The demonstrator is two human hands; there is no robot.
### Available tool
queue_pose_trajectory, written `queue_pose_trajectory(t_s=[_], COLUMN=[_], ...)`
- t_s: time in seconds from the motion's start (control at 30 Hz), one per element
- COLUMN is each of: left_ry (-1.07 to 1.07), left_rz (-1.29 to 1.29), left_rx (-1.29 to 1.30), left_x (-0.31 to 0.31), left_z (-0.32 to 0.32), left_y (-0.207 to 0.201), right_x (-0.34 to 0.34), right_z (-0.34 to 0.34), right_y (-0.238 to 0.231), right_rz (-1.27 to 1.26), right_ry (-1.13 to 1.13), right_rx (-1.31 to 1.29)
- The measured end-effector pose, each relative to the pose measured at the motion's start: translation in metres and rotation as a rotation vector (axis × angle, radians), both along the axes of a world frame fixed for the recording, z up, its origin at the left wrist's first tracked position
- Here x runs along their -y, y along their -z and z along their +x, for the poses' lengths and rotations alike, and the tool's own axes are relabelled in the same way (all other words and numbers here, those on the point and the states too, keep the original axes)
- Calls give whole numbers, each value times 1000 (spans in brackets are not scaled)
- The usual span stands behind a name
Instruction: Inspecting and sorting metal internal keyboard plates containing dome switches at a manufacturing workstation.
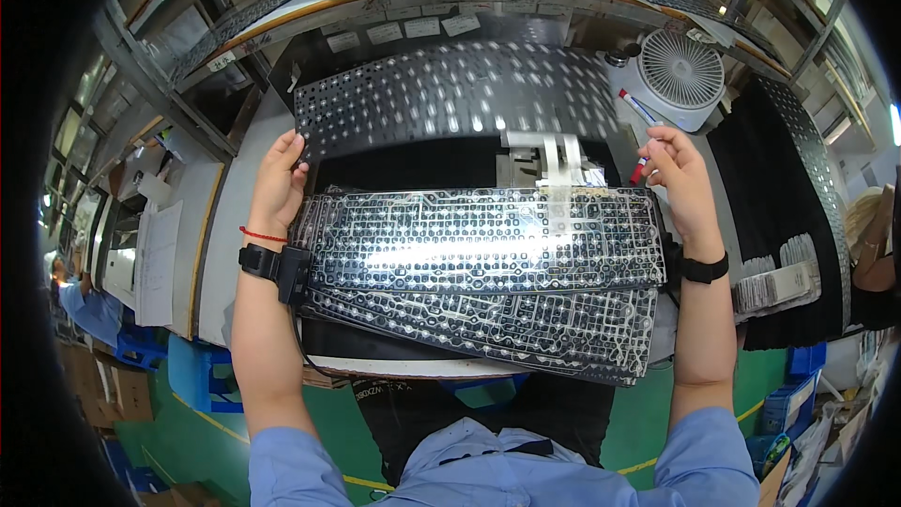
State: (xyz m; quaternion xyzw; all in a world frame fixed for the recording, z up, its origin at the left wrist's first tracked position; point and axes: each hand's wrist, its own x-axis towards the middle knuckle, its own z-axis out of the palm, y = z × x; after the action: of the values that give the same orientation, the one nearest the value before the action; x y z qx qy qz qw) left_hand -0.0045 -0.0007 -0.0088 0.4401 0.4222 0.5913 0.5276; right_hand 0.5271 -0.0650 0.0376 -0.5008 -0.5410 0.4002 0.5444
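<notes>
Dotted blk sheet (pixel 455 89) spans 12 o'clock, beyond patterned clear sheets (pixel 483 249) at ctr; white fan (pixel 682 75), 2 o'clock. L hand (pixel 280 178), approx. 10 o'clock, pinches blk sheet's edge; R hand (pixel 683 178), approx. 2:30, fingers curled, can't tell if gripping, near red marker (pixel 639 171).

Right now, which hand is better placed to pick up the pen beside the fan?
Right, I'd say: the right hand is close to the pen beside the fan; the left hand is farther away, at the left edge of the dark dotted sheet.
</notes>
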Motion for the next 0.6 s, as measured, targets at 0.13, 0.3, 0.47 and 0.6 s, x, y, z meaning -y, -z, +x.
queue_pose_trajectory(t_s=[0.13,0.3,0.47,0.6], left_ry=[-121,-67,13,46], left_rz=[44,32,-3,-10], left_rx=[142,133,38,16], left_x=[1,6,6,7], left_z=[17,19,13,16], left_y=[-6,-13,-10,-11], right_x=[-1,9,9,4], right_z=[10,3,0,6], right_y=[5,-4,-6,3], right_rz=[-149,-212,-215,-88], right_ry=[-134,-364,-268,-215], right_rx=[182,283,315,318])
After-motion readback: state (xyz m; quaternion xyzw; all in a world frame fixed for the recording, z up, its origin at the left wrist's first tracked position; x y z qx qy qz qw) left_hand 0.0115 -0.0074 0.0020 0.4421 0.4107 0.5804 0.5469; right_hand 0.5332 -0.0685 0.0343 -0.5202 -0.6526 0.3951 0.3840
